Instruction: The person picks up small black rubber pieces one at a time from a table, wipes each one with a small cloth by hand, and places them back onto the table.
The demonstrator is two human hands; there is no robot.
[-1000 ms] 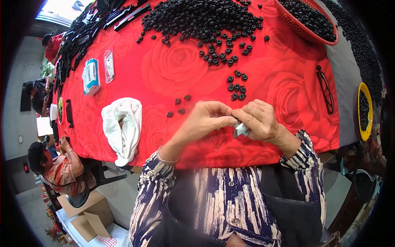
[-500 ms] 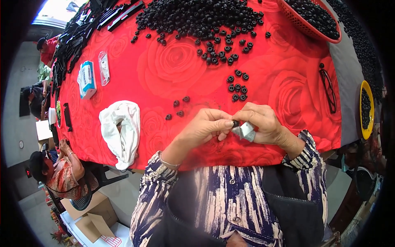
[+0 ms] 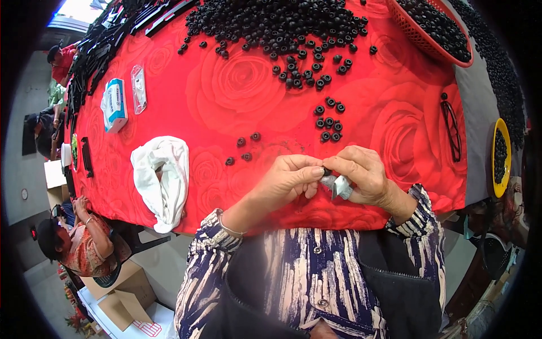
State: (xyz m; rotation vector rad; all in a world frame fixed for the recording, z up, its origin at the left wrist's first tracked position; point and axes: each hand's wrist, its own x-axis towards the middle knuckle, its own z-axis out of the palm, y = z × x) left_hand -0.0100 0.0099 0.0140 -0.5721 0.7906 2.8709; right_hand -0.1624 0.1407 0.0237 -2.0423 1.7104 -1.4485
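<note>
Close to the table's front edge, my left hand [image 3: 294, 179] pinches a small round black part [image 3: 326, 171] between thumb and forefinger. My right hand [image 3: 364, 176] meets it there, its fingertips at the part. Tucked in that right hand is a short tool wrapped in grey, with a flat shiny face like a blade [image 3: 341, 187]. Its exact kind and edge are partly hidden by the fingers. Beyond the hands lies a small group of black ring-shaped parts [image 3: 329, 122], and a few more loose parts [image 3: 246, 156] are off to the left.
A large heap of black parts [image 3: 265, 25] covers the far side of the red cloth [image 3: 226, 113]. Right: a red basket [image 3: 418, 42], glasses [image 3: 451, 127], a yellow tray [image 3: 497, 189]. Left: a white cloth [image 3: 147, 169], a tissue pack [image 3: 114, 107], a seated person [image 3: 84, 243].
Both hands stay together at the black part. The tool in my right hand has tilted slightly, and the whole view has shifted a little.
</note>
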